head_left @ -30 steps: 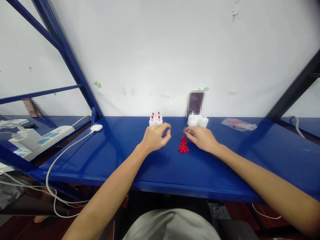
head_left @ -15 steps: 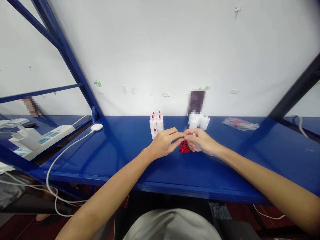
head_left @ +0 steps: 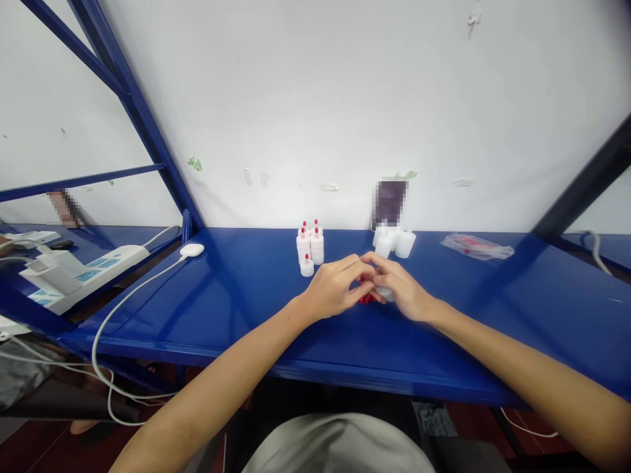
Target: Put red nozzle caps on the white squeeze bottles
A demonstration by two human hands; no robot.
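meeting at mid tabletop (head_left: pixel 246 289): left hand (head_left: pixel 336 289) and right hand (head_left: pixel 401 289), fingertips touching over small pile of red round caps (head_left: pixel 365 299). right fingers clamped on small white plastic bottle (head_left: pixel 386 293), standing on the blue surface. left fingers pinched together at bottle top; cannot tell if holding anything. capped white bottles (head_left: pixel 310 247) just behind-left, uncapped white bottles (head_left: pixel 394 242) behind-right.

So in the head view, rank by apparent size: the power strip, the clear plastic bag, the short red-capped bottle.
1. power strip, though nearer the camera.
2. clear plastic bag.
3. short red-capped bottle, clearly smallest.
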